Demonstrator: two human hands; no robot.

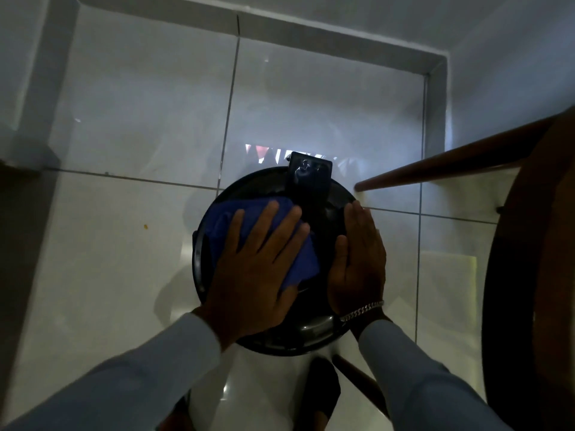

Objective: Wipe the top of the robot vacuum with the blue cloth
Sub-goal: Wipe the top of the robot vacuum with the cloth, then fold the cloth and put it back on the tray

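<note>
The vacuum (273, 259) sits on floor tiles (109, 244), wall well beyond, a chair leg (435, 169) near its right edge. The left hand (258, 269) lies flat, fingers spread, pressing the cloth (224, 225) onto its left top. The right hand (357, 262), fingers together, rests along the right rim.

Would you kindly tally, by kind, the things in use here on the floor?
Robot vacuum: 1
Blue cloth: 1
Hands: 2, left hand flat on the cloth, right hand flat at the vacuum's right edge
Bracelet: 1
Total: 5
</note>
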